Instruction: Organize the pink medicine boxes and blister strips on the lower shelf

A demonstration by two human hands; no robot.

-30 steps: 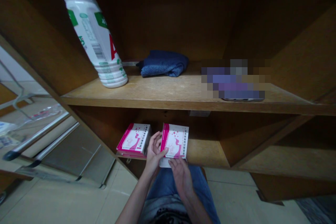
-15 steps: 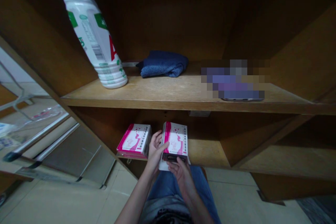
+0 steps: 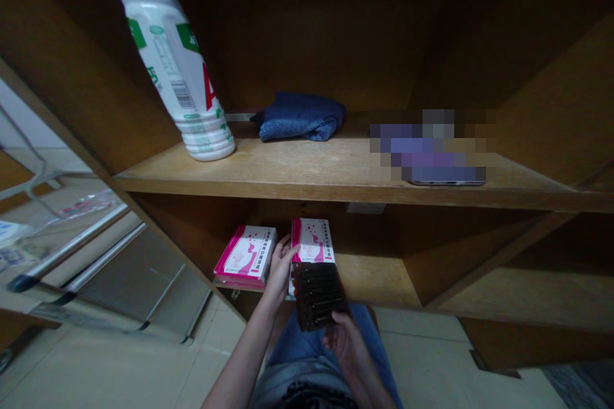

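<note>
My left hand [image 3: 278, 268] grips the left side of a pink and white box [image 3: 314, 241] at the front of the lower shelf. Out of the box's near end sticks a dark tray of small brown vials [image 3: 317, 295]. My right hand [image 3: 344, 339] is closed on the tray's near end, below the shelf edge and above my lap. A second, similar pink and white box [image 3: 245, 255] lies flat on the lower shelf, just left of my left hand.
The upper wooden shelf [image 3: 311, 174] carries a tall white and green bottle [image 3: 175, 64] at the left, a folded blue cloth [image 3: 300, 116] at the back and a flat blurred object [image 3: 434, 150] at the right. Metal bars [image 3: 71, 255] lie on the floor to the left.
The dark vial tray has slid out of the pink box toward me, drawn by my right hand. My left hand has kept hold of the box.
</note>
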